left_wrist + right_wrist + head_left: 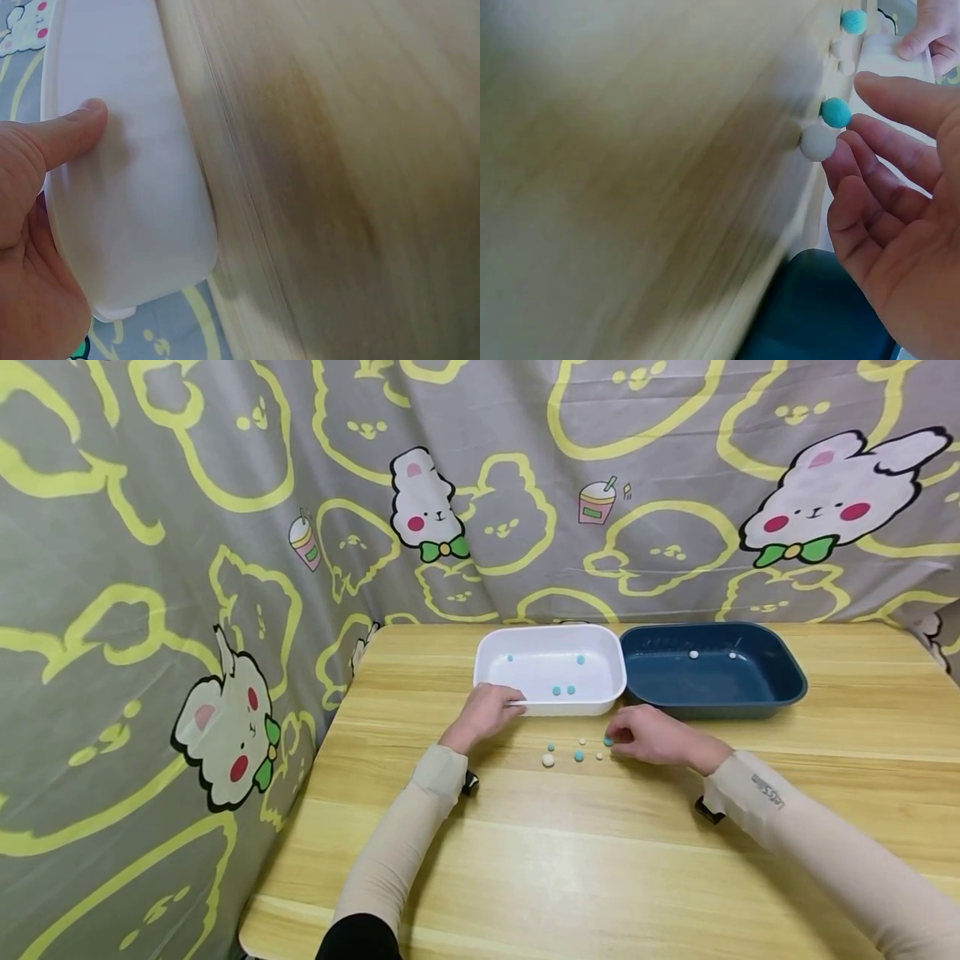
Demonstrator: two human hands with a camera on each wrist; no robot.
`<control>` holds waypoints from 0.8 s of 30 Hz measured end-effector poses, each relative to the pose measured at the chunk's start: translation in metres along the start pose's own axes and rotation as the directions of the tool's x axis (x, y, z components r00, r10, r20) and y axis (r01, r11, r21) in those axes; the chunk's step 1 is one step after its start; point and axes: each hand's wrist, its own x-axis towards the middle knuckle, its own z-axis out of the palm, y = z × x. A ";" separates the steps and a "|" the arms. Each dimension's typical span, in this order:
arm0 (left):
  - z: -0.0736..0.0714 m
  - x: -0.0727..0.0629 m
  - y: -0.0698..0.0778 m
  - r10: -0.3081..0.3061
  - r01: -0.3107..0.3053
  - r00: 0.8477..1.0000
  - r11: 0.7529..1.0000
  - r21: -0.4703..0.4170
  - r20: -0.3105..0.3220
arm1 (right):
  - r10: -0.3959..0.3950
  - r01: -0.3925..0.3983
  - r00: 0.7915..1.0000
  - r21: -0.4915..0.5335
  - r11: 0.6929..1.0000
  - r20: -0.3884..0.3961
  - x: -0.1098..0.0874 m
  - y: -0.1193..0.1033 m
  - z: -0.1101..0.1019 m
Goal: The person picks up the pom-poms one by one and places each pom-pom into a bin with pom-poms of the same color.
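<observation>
Rim of a white plastic tray (543, 710) in the grip of the left hand (483, 714), thumb against the outer wall, four turquoise balls (557, 691) on the floor inside. To the right, a dark-blue basin (720, 710) holding two white balls (693, 654), and before it the right hand (651, 735), thumb parted from loosely bent fingers, close to a turquoise ball (608, 742) over the wooden table (570, 877); cannot tell whether touching. Just to the left, two more turquoise balls (579, 756) and three loose white balls (548, 760) on the tabletop, behind everything a grey cartoon-print curtain (517, 410).
</observation>
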 end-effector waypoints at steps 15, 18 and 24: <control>0.000 0.000 0.000 0.004 -0.004 1.000 1.000 0.023 -0.001 | -0.037 0.037 0.999 -0.010 0.999 0.030 0.007 0.009 0.006; 0.000 0.000 0.000 0.004 -0.004 1.000 1.000 0.024 -0.001 | -0.034 0.035 0.999 -0.012 0.999 0.029 0.007 0.008 0.006; 0.000 -0.001 0.001 -0.006 0.006 1.000 1.000 0.015 0.004 | -0.041 0.041 0.999 -0.009 0.999 0.017 0.006 0.005 0.004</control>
